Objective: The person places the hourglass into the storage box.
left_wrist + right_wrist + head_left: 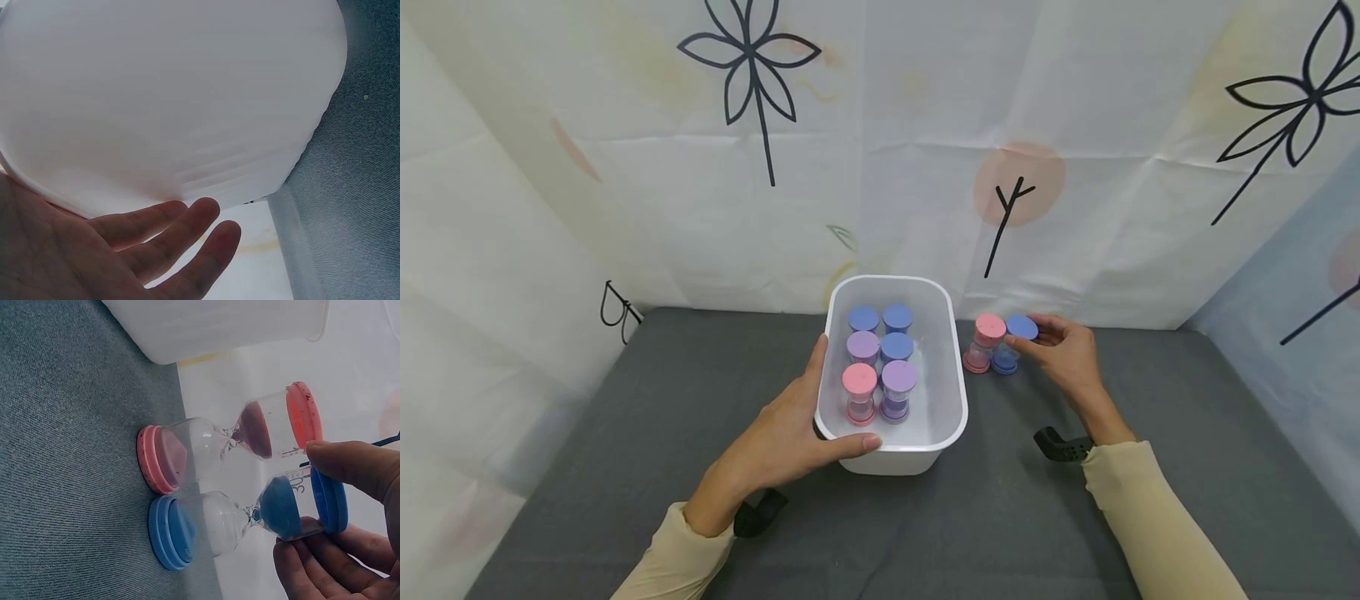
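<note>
My left hand (782, 429) spans the near left corner of a white plastic bin (952, 392), thumb laid along the front rim and fingers fairly straight against its side. Inside the bin stand several hourglasses with blue, purple and pink caps, among them a pink hourglass (859, 383) and a purple hourglass (898, 379) at the front. To the right of the bin, my right hand (1063, 354) pinches a blue hourglass (281, 506) near its top cap, between thumb and fingers. Beside it a pink hourglass (253, 431) stands upright, its top close to my thumb tip.
A dark grey cloth (1000, 517) covers the table. White fabric (917, 208) printed with flowers and leaves hangs behind it and along both sides. The bin's right wall stands just left of the pink hourglass on the table.
</note>
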